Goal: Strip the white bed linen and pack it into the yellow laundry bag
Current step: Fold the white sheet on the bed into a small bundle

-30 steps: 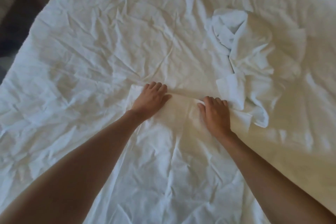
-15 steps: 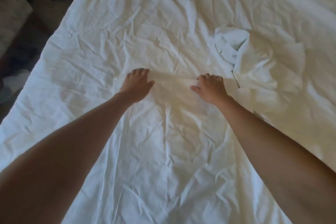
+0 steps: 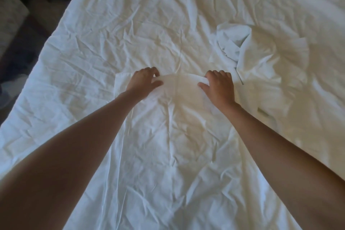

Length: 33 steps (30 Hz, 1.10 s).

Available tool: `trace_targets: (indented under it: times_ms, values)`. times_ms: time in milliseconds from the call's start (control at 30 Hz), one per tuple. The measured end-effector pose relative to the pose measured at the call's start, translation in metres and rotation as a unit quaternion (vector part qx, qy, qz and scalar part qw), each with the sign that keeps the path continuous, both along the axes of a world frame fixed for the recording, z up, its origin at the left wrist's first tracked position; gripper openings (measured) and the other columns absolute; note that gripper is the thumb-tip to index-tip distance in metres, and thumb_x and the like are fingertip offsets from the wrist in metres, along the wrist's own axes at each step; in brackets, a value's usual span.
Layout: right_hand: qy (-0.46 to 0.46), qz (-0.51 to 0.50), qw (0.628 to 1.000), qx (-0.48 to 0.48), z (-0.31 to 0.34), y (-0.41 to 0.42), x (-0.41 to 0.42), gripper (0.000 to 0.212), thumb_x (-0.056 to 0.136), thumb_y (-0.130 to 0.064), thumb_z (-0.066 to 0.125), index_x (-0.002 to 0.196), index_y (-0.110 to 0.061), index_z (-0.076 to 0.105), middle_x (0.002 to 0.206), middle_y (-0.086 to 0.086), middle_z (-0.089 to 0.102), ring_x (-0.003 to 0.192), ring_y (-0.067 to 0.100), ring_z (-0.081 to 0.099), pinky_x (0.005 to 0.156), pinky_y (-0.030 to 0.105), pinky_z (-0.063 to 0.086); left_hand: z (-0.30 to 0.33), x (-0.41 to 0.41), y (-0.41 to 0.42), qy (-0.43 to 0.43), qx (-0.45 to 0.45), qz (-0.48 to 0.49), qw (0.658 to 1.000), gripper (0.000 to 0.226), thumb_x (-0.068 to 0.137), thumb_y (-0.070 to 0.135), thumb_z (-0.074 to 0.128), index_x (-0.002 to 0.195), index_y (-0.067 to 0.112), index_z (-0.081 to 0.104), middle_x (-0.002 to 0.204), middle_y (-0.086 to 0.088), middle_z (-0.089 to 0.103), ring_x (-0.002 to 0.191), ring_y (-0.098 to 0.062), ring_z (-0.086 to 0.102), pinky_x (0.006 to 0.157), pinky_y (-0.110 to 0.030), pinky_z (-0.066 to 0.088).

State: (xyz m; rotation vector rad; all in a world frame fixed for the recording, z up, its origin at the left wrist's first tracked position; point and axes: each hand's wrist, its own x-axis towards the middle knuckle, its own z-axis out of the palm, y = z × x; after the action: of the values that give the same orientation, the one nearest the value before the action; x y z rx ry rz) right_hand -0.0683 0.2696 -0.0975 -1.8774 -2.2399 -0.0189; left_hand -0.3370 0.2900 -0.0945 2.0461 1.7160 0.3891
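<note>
A wrinkled white sheet covers the bed. On top of it lies a folded white linen piece stretching toward me. My left hand and my right hand both pinch its far edge, which bows up between them. A crumpled white linen bundle sits on the sheet just right of my right hand. The yellow laundry bag is not in view.
The bed's left edge runs diagonally from top centre to lower left. Beyond it is dark floor with a grey rounded object at the far left.
Both hands slid farther up the bed along the folded linen, then curled onto its far edge and lifted it into a small arch.
</note>
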Motion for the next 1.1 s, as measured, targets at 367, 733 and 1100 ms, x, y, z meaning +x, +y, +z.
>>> trace_targets:
  times_ms: [367, 733, 1100]
  values:
    - [0.088, 0.008, 0.995, 0.054, 0.057, -0.055, 0.005, 0.048, 0.093, -0.054, 0.044, 0.089, -0.015, 0.071, 0.071, 0.001, 0.061, 0.072, 0.028, 0.057, 0.070, 0.029, 0.018, 0.050, -0.020, -0.053, -0.117, 0.124, -0.029, 0.985, 0.033, 0.097, 0.027, 0.051, 0.091, 0.002, 0.073, 0.077, -0.010, 0.068, 0.066, -0.027, 0.063, 0.076, -0.046, 0.050]
    - [0.131, 0.008, 0.990, 0.055, 0.065, -0.175, 0.000, 0.042, 0.096, -0.042, 0.047, 0.064, -0.015, 0.053, 0.060, -0.012, 0.031, 0.056, 0.020, 0.038, 0.067, 0.031, 0.019, 0.047, -0.024, -0.160, -0.097, 0.143, -0.059, 0.983, 0.043, 0.098, 0.035, 0.042, 0.073, 0.007, 0.063, 0.061, -0.001, 0.055, 0.054, -0.020, 0.050, 0.065, -0.033, 0.032]
    - [0.100, 0.057, 0.993, 0.017, 0.022, -0.344, 0.023, 0.040, 0.099, -0.041, 0.044, 0.072, -0.018, 0.062, 0.063, -0.002, 0.049, 0.064, 0.025, 0.050, 0.066, 0.037, 0.029, 0.012, -0.012, -0.344, -0.045, 0.130, -0.015, 0.990, 0.045, 0.096, 0.036, 0.041, 0.071, 0.009, 0.066, 0.060, 0.001, 0.053, 0.055, -0.022, 0.050, 0.065, -0.032, 0.026]
